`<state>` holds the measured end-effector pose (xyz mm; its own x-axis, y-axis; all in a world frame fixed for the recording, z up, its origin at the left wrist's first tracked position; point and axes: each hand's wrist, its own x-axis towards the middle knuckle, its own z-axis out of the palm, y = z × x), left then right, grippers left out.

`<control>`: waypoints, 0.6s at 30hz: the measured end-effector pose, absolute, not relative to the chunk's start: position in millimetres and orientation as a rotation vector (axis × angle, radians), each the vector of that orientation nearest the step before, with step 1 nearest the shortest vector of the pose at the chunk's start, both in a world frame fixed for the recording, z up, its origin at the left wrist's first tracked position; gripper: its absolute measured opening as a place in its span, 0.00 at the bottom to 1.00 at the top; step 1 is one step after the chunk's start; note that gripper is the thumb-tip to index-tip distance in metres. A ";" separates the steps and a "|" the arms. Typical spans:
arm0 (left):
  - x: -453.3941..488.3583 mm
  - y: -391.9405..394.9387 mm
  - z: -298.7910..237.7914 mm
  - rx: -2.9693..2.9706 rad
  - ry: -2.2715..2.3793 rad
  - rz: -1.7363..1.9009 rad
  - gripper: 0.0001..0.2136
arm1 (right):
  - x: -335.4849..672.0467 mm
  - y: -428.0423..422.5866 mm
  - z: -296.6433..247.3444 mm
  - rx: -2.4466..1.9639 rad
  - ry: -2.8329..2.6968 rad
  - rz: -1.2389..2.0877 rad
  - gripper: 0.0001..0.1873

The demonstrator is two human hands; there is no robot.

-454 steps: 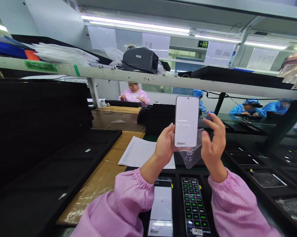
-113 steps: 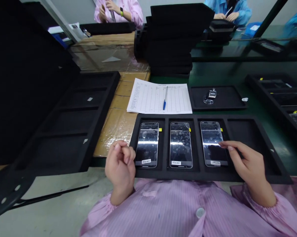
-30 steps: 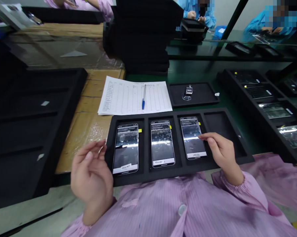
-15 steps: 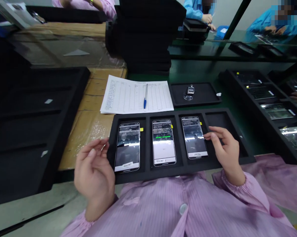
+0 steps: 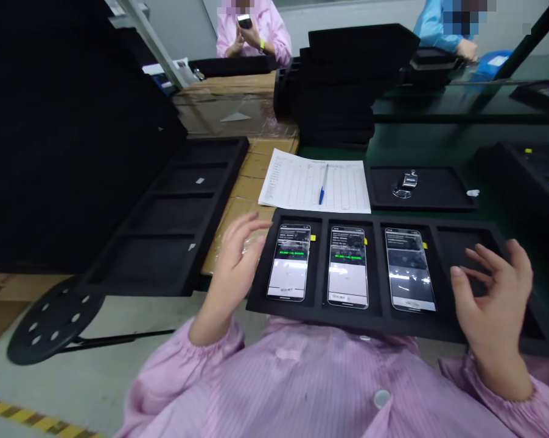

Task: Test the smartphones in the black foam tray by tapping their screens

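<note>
Three smartphones lie face up in a black foam tray [image 5: 375,322], one per compartment; the rightmost compartment holds no phone. Green text shows above a white area on the left phone [image 5: 289,267] and the middle phone [image 5: 347,271]. Mostly dark with a pale bottom strip is the screen of the right phone [image 5: 410,267]. Each has a yellow tab at its upper right. My left hand [image 5: 238,261] is open beside the tray's left edge, fingers by the left phone. Over the rightmost compartment hovers my right hand [image 5: 496,292], open with fingers spread and nothing in it.
Behind the tray lie printed sheets [image 5: 297,182] with a blue pen [image 5: 322,188]. A small tray [image 5: 439,188] holds a metal tally counter [image 5: 409,180]. Stacked black trays [image 5: 338,91] stand behind, another tray [image 5: 165,237] at left, a stool [image 5: 50,325] below. Co-workers sit across.
The view has swung left. The left phone's dark screen now shows green text and white. My right hand has moved rightward off the right phone's edge, fingers spreading.
</note>
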<state>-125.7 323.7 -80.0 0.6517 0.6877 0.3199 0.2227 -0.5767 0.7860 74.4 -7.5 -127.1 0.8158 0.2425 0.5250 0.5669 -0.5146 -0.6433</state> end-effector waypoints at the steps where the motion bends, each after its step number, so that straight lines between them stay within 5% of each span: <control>1: -120.5 330.5 -77.0 2.337 0.681 0.761 0.13 | 71.4 -5.9 -126.1 -2.143 -0.636 -0.480 0.28; 7: -82.3 344.8 -95.8 2.824 0.640 0.253 0.17 | 45.7 10.2 -132.6 -2.222 -0.933 -0.377 0.22; 18: -98.6 351.8 -92.3 2.675 0.561 0.391 0.21 | 43.3 9.4 -135.7 -2.262 -1.030 -0.328 0.23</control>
<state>-98.6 351.8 -92.3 0.8815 0.4325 0.1894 0.3271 -0.8487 0.4157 43.3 9.4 -135.7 0.6644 0.5918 0.4564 0.7468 -0.5009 -0.4375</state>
